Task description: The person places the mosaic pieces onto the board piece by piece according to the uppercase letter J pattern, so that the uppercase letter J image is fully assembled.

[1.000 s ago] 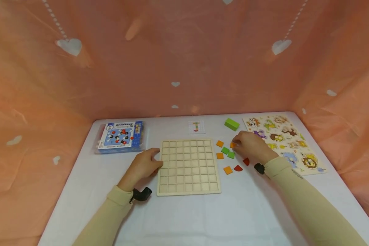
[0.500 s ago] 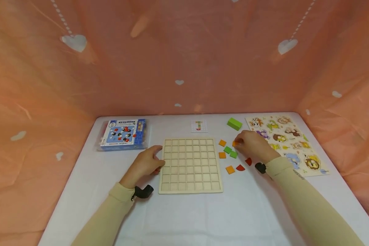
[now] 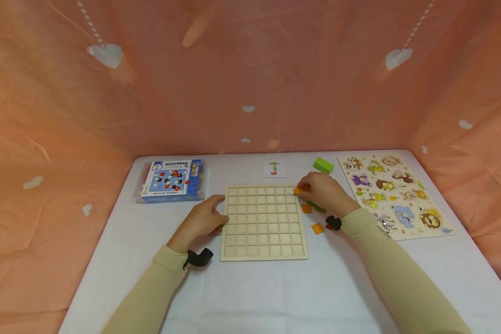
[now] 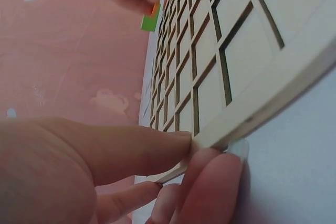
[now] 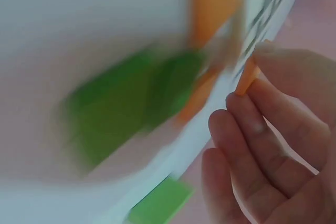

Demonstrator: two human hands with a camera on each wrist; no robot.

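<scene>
The square wooden grid board (image 3: 264, 227) lies flat, its cells bare. At its left edge, my left hand (image 3: 198, 222) grips the rim; the left wrist view shows the thumb (image 4: 152, 150) on top and fingers against the side of the board (image 4: 231, 124). My right hand (image 3: 325, 195) is by the upper right corner, pinching an orange square tile (image 5: 248, 76) between thumb and fingers. Below that hand are orange tiles (image 3: 317, 228) and green tiles (image 5: 113, 111), partly hidden in the head view. A red piece (image 3: 329, 227) is mostly covered by the wrist camera.
Behind the board lies a small pattern card (image 3: 275, 169), with a green block (image 3: 323, 165) to its right. An animal puzzle board (image 3: 394, 197) lies at the right, and a boxed molecule set (image 3: 171, 181) at the back left.
My right hand has lifted the orange tile from the table and moved left with it to the board's upper right corner. The left hand stays at the board's left edge.
</scene>
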